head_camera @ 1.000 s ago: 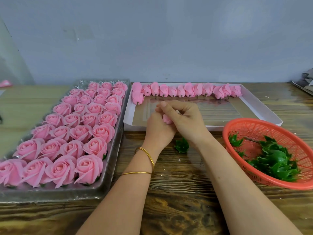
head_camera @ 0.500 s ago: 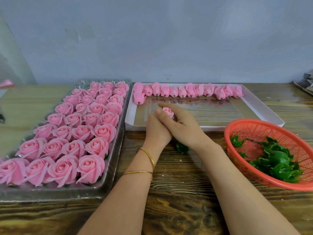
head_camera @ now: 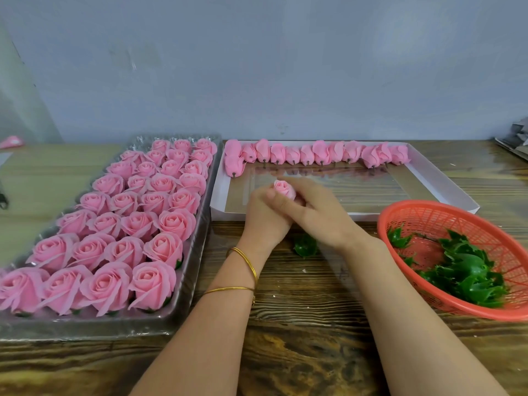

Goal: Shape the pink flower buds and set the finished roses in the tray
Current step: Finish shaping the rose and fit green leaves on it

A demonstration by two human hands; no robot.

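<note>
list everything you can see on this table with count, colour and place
finished roses: about thirty, pink, in rows in the tray
tray: one, clear plastic, left on the table
unshaped buds: about a dozen, pink, along the white box's far edge
white box: one, white, behind the hands
basket: one, red-orange, on the right
calyxes: a heap, green, in the basket
loose calyx: one, green, on the table below the hands
table: one, brown wood, under everything
held bud: one, pink, between both hands
bangles: two, gold, on the left wrist
left hand: one, grips the held bud from below
right hand: one, fingers round the held bud, blurred
</note>
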